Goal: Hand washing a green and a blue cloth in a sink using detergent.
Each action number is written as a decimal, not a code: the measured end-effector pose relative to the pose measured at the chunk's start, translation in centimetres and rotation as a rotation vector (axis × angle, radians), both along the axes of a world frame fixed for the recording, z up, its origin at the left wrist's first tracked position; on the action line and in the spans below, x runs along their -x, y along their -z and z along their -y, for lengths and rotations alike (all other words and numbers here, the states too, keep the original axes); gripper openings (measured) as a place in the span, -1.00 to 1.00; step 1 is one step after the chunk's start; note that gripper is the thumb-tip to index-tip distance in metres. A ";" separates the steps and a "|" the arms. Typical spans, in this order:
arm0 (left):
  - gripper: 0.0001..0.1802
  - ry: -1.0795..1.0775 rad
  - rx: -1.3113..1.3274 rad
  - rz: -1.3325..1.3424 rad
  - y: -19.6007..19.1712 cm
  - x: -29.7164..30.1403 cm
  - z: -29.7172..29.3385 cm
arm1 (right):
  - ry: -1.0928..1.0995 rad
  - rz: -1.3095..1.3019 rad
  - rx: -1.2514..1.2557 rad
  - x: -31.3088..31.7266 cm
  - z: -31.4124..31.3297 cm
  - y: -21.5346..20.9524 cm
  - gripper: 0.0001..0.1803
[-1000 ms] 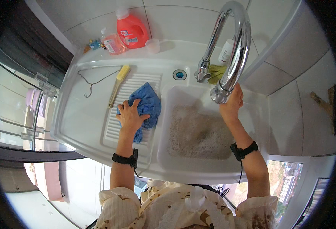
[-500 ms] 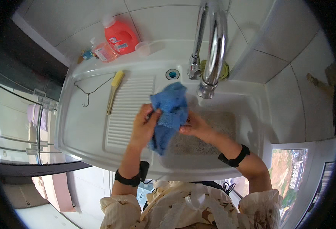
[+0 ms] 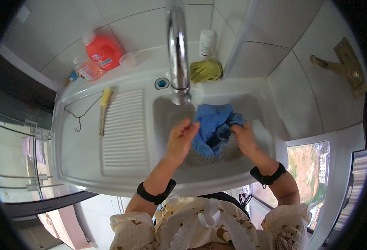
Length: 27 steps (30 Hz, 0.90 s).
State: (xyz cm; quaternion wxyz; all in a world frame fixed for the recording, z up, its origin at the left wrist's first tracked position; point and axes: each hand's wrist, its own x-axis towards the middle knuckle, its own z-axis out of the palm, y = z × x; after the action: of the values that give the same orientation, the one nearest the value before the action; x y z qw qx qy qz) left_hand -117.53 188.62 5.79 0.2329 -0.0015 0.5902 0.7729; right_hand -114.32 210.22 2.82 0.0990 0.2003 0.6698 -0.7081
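A crumpled blue cloth (image 3: 213,127) hangs spread between my hands above the sink basin (image 3: 256,106), which holds murky, foamy water. At the cloth's left edge, my left hand (image 3: 180,141) is closed, thumb and fingertips against the fabric. My right hand (image 3: 245,138) pinches a bunched fold on the opposite side. The cloth's lower part hangs low over the water; whether it touches the surface I cannot tell. Just above and to the left is the spout of the chrome faucet (image 3: 178,62).
Left of the basin is a ribbed washboard (image 3: 125,129), with a yellow-headed brush (image 3: 104,108) and a wire hanger (image 3: 81,111) beside it. A red detergent jug (image 3: 104,52), pump bottle (image 3: 89,70) and clear cup (image 3: 127,61) stand behind. A green cloth (image 3: 206,71) and white bottle (image 3: 206,43) sit behind the basin.
My hands have moved right with the blue cloth, from the washboard's edge to over the basin. The cloth is spread wider, and my right hand is now at its right side. The view has shifted right.
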 end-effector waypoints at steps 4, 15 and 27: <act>-0.85 -0.368 -0.108 0.086 0.0 2.1 1.0 | 0.202 -0.348 -0.359 -1.3 -3.6 2.2 -0.83; -0.84 -0.300 -0.037 -0.294 -2.8 3.1 1.8 | 0.236 -0.490 -0.581 -0.3 -7.5 -8.9 -0.72; -0.34 0.010 0.843 0.101 16.0 6.9 -0.1 | -0.568 0.216 -0.823 5.9 -7.5 11.2 -0.02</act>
State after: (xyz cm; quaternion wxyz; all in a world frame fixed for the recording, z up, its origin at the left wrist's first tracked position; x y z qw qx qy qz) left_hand -124.46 188.73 -10.22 0.2441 -0.1318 0.8425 0.4618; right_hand -120.18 217.69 -8.39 0.2689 0.1048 0.9072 -0.3061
